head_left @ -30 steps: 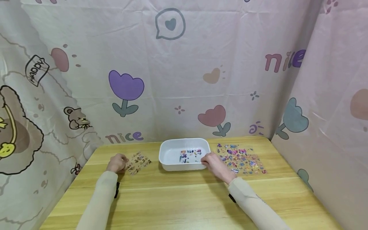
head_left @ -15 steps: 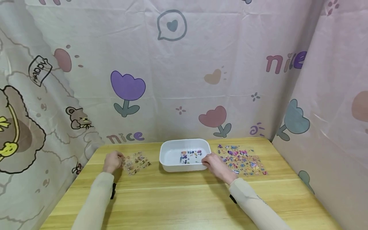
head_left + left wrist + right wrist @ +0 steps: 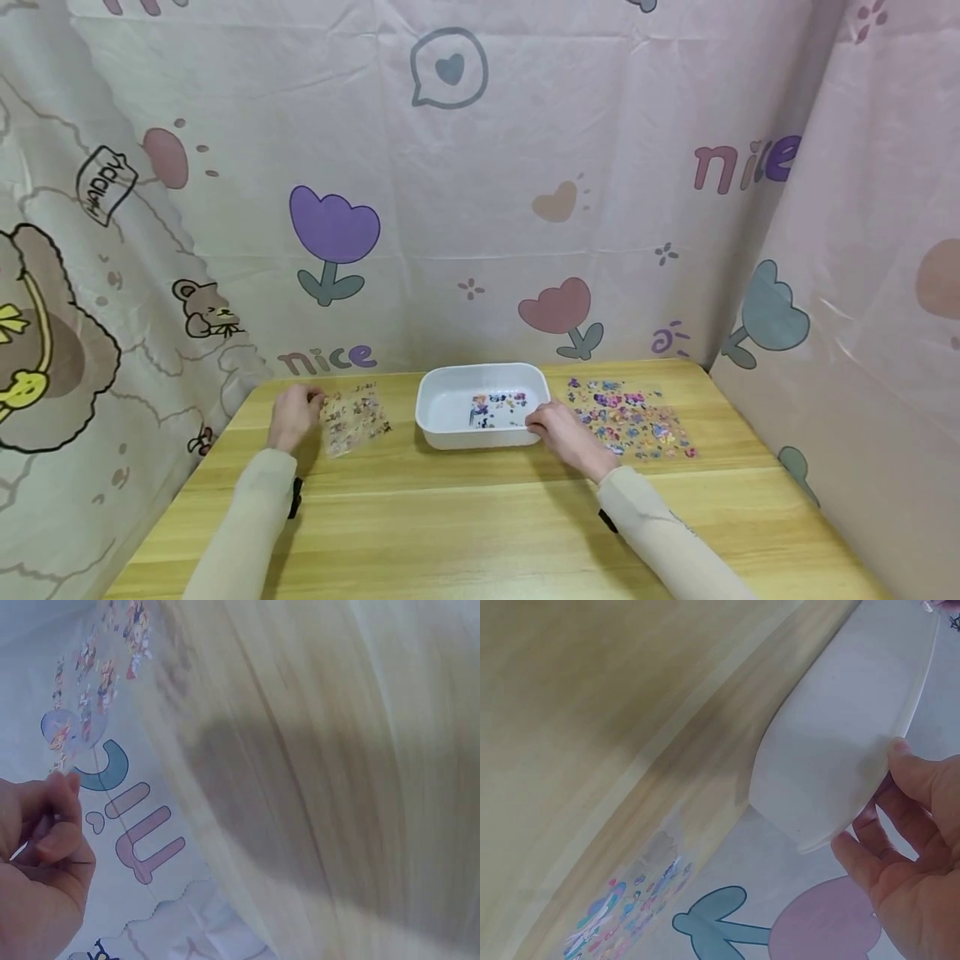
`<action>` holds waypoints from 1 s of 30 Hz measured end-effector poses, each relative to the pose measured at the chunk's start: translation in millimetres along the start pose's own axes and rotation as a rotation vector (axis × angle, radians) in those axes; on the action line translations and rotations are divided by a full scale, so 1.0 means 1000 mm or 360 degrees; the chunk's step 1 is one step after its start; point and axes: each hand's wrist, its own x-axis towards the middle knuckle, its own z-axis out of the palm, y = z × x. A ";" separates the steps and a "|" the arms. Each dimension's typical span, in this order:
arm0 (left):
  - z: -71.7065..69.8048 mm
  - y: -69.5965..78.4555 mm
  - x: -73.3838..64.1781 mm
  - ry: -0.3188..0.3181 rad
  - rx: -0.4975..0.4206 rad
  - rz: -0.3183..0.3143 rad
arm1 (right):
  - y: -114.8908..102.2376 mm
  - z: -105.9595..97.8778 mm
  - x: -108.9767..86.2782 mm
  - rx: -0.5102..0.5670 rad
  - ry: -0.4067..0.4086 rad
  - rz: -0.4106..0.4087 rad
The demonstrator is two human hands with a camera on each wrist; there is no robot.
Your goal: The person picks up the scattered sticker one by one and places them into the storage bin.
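Observation:
My left hand (image 3: 295,417) pinches the edge of a clear sticker sheet (image 3: 356,423) with small brownish prints. In the left wrist view the sheet (image 3: 101,675) rises from the fingertips, and it looks lifted off the table. A white plastic tub (image 3: 457,438) stands at the table's middle back. My right hand (image 3: 566,437) grips its rim near the front right corner, thumb and fingers on either side, as the right wrist view of the tub wall (image 3: 832,727) shows. Inside the tub lie colourful purple and blue stickers (image 3: 497,400); whether they are on a sheet is hard to tell.
To the right of the tub, clear sheets with pink, purple and yellow stickers (image 3: 637,421) lie flat on the wooden table (image 3: 450,525). A printed curtain (image 3: 450,208) hangs close behind the table and along both sides.
My left hand has shifted a little left, still pinching the clear sticker sheet, which now appears tilted up. My right hand has stayed at the tub's rim.

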 end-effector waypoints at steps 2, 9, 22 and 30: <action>0.001 0.001 0.000 0.0057 -0.0005 0.0021 | 0.000 0.000 0.000 0.0008 -0.0004 0.0005; 0.002 0.003 0.001 0.0240 -0.0048 0.0071 | -0.001 0.000 0.000 0.0009 -0.0008 0.0000; -0.007 0.020 0.004 0.0408 -0.0169 0.0016 | 0.000 0.000 0.000 -0.0004 -0.0002 -0.0006; -0.009 0.038 0.011 0.0510 -0.0286 0.0021 | 0.001 0.001 0.000 -0.0011 0.0000 -0.0001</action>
